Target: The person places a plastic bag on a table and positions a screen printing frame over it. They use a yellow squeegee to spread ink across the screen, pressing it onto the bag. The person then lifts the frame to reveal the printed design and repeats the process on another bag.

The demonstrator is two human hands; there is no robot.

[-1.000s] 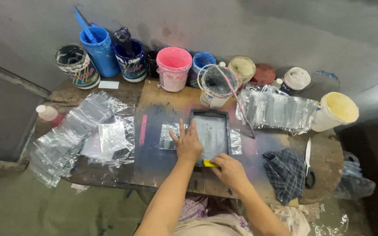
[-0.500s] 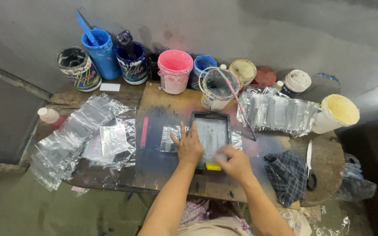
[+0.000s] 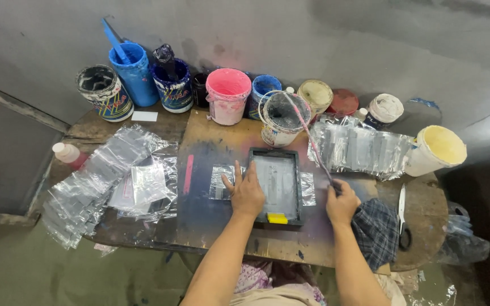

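- While the left hand [image 3: 246,194] lies flat, fingers spread, on the left edge of the dark screen frame [image 3: 276,187], pressing it onto the stained worktop [image 3: 211,215], the right hand [image 3: 341,205] is closed around the lower end of a thin stick [image 3: 308,136].
- That stick slants up from the grip into the grey-stained ink bucket [image 3: 279,118] just behind the frame, its far end resting inside the bucket.
- Under the frame lies a clear plastic bag [image 3: 308,188], its edges showing on both sides; a small yellow block [image 3: 277,218] sits at the frame's near edge.
- Judging from this, the step in hand is fetching ink for the screen, with the frame held in register over the bag.
- A next move would call for lifting the loaded stick clear of the bucket rim and carrying it over the frame without dripping, the left hand not letting the frame slide.
- Compared with half a second ago, the right hand has left the near right corner of the frame, by the yellow block, and gone out to the stick; the left hand and frame have stayed put.
- Loose bags [image 3: 109,181] lie heaped to the left, a checked cloth [image 3: 376,229] and scissors [image 3: 402,218] to the right.
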